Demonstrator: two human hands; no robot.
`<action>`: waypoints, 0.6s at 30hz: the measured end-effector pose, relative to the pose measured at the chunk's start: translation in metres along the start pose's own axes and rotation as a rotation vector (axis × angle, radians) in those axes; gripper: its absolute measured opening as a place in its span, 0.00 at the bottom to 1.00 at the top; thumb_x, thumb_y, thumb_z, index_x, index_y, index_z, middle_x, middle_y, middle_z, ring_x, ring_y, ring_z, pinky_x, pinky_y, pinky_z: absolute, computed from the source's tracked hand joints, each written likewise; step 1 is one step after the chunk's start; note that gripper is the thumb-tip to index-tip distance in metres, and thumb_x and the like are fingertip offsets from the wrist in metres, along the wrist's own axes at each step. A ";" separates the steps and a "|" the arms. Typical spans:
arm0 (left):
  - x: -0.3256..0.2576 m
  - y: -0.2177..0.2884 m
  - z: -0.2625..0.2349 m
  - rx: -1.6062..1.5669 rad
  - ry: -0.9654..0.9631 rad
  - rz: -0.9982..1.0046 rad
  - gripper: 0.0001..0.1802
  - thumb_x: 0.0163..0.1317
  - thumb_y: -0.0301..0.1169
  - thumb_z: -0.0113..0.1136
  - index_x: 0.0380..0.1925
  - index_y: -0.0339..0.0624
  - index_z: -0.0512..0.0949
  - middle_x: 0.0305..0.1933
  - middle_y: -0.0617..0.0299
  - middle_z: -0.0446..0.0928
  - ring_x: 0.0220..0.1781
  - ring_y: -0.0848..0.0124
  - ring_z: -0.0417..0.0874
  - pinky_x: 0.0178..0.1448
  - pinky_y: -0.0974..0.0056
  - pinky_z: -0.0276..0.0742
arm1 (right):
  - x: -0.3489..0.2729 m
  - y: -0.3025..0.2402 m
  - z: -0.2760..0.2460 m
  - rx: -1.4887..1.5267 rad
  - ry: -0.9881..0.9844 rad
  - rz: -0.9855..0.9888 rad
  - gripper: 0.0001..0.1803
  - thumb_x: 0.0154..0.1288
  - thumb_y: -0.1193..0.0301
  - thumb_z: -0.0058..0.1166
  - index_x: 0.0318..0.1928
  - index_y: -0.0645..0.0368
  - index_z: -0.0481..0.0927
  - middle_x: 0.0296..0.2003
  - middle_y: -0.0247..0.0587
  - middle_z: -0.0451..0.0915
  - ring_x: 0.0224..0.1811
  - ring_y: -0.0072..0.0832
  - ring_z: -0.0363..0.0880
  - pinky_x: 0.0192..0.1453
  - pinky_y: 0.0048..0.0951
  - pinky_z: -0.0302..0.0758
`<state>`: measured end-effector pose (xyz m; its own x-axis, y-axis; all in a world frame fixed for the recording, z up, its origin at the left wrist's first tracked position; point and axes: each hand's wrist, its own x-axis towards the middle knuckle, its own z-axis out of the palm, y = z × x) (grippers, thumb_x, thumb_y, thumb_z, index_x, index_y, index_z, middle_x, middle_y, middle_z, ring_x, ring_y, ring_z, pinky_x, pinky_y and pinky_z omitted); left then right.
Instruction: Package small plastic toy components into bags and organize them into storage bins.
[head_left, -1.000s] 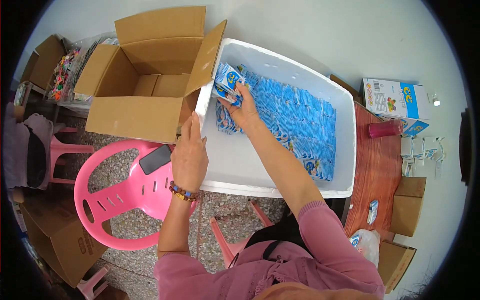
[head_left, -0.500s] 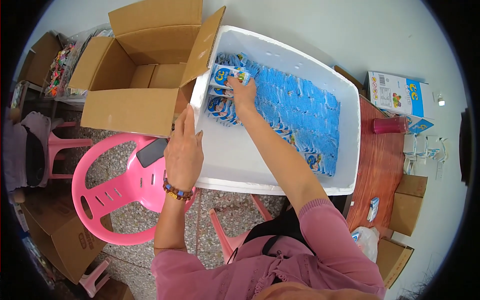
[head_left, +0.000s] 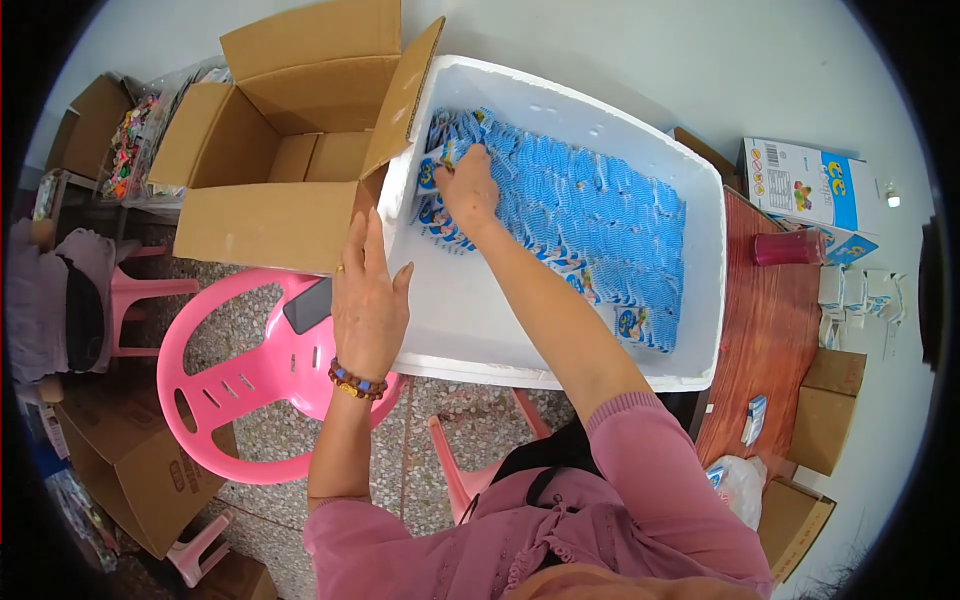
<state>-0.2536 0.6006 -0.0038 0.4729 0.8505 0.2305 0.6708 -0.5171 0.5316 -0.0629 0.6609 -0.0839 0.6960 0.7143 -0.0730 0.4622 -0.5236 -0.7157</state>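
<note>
A white foam box (head_left: 470, 345) holds tightly packed rows of small blue-and-white packets (head_left: 590, 225). Inside it, my right hand (head_left: 470, 192) is at the left end of the rows, its fingers bent around a packet (head_left: 428, 174) with a picture on its front. Part of that packet is covered by the fingers. My left hand (head_left: 368, 310) lies along the foam box's left rim, beside the cardboard box (head_left: 270, 222). Its fingers are stretched out and it holds nothing.
The open cardboard box adjoins the foam box on the left. Below it stands a pink plastic chair (head_left: 235, 375) with a dark phone (head_left: 308, 306) on it. At right, a wooden table (head_left: 745, 330) bears a pink cylindrical container (head_left: 788, 248) and a printed carton (head_left: 800, 185).
My right hand has shifted slightly left and down onto the packets, and the packet it held up now sits lower among the rows. My left hand stays at the rim. The view has shifted slightly.
</note>
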 end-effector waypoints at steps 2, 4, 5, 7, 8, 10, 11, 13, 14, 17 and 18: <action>-0.002 -0.001 -0.001 -0.009 -0.015 0.028 0.38 0.58 0.27 0.63 0.67 0.35 0.58 0.66 0.46 0.63 0.60 0.48 0.73 0.58 0.53 0.74 | -0.009 0.001 -0.001 -0.060 -0.062 -0.013 0.26 0.57 0.67 0.61 0.47 0.70 0.64 0.49 0.61 0.71 0.48 0.58 0.77 0.51 0.50 0.74; -0.001 -0.001 -0.001 -0.033 -0.028 0.023 0.38 0.58 0.27 0.64 0.67 0.35 0.58 0.66 0.46 0.63 0.60 0.48 0.73 0.58 0.53 0.74 | -0.009 0.001 -0.001 -0.069 -0.075 -0.033 0.27 0.58 0.66 0.60 0.49 0.70 0.64 0.50 0.62 0.70 0.48 0.58 0.77 0.51 0.49 0.75; 0.001 0.000 -0.001 -0.060 -0.037 0.017 0.39 0.57 0.27 0.64 0.67 0.35 0.58 0.66 0.46 0.64 0.60 0.48 0.73 0.58 0.53 0.74 | -0.004 -0.001 -0.002 -0.097 -0.061 -0.027 0.27 0.58 0.66 0.61 0.50 0.70 0.64 0.50 0.61 0.70 0.48 0.58 0.77 0.51 0.48 0.75; 0.001 0.004 -0.002 -0.073 -0.059 -0.006 0.39 0.57 0.27 0.64 0.67 0.35 0.58 0.66 0.46 0.64 0.60 0.48 0.73 0.58 0.53 0.74 | 0.001 -0.004 -0.003 -0.124 -0.048 -0.020 0.27 0.58 0.66 0.61 0.50 0.69 0.64 0.50 0.61 0.70 0.48 0.58 0.77 0.51 0.48 0.76; 0.000 0.004 -0.003 -0.084 -0.083 -0.034 0.38 0.57 0.27 0.64 0.67 0.35 0.58 0.65 0.46 0.64 0.60 0.48 0.73 0.58 0.53 0.74 | 0.001 -0.007 -0.003 -0.146 -0.090 0.007 0.27 0.58 0.66 0.61 0.51 0.69 0.64 0.51 0.60 0.70 0.48 0.58 0.77 0.51 0.48 0.76; -0.002 0.000 -0.002 -0.067 -0.069 -0.020 0.38 0.57 0.27 0.64 0.67 0.35 0.58 0.65 0.46 0.64 0.60 0.47 0.73 0.57 0.53 0.75 | 0.000 -0.012 -0.002 -0.166 -0.140 0.035 0.27 0.58 0.66 0.61 0.51 0.68 0.64 0.51 0.59 0.70 0.48 0.57 0.78 0.51 0.49 0.76; -0.001 -0.001 -0.001 -0.058 -0.055 0.005 0.38 0.57 0.28 0.64 0.66 0.35 0.58 0.65 0.45 0.64 0.61 0.47 0.73 0.57 0.54 0.75 | 0.003 -0.012 -0.001 -0.185 -0.137 0.044 0.27 0.58 0.66 0.61 0.51 0.69 0.64 0.51 0.58 0.70 0.48 0.57 0.78 0.51 0.49 0.76; -0.002 0.000 0.001 -0.053 -0.059 0.010 0.38 0.58 0.28 0.65 0.66 0.35 0.59 0.65 0.45 0.64 0.61 0.47 0.73 0.56 0.54 0.75 | 0.007 -0.012 0.004 -0.203 -0.136 0.057 0.27 0.58 0.67 0.61 0.51 0.69 0.64 0.51 0.58 0.69 0.48 0.56 0.78 0.51 0.49 0.76; -0.001 0.001 0.002 -0.047 -0.058 0.014 0.38 0.58 0.29 0.65 0.66 0.35 0.59 0.65 0.44 0.64 0.61 0.47 0.73 0.56 0.54 0.76 | 0.009 -0.013 0.008 -0.223 -0.103 0.054 0.27 0.58 0.67 0.61 0.51 0.69 0.64 0.52 0.58 0.68 0.49 0.56 0.77 0.51 0.48 0.76; 0.001 0.001 0.001 -0.057 -0.065 -0.011 0.36 0.59 0.31 0.64 0.65 0.36 0.60 0.64 0.44 0.64 0.60 0.47 0.73 0.56 0.53 0.75 | 0.015 -0.017 0.022 -0.251 -0.032 0.031 0.28 0.57 0.68 0.61 0.52 0.69 0.64 0.52 0.60 0.67 0.53 0.56 0.74 0.53 0.48 0.75; 0.001 0.001 0.001 -0.060 -0.071 -0.016 0.36 0.59 0.31 0.64 0.65 0.36 0.60 0.64 0.44 0.64 0.60 0.47 0.73 0.56 0.53 0.75 | 0.015 -0.015 0.027 -0.260 0.008 0.008 0.29 0.56 0.67 0.62 0.52 0.69 0.64 0.52 0.61 0.66 0.54 0.57 0.72 0.55 0.48 0.74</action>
<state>-0.2522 0.6005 -0.0039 0.5033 0.8483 0.1645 0.6443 -0.4953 0.5827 -0.0745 0.6918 -0.0930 0.7044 0.7062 -0.0717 0.5814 -0.6319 -0.5126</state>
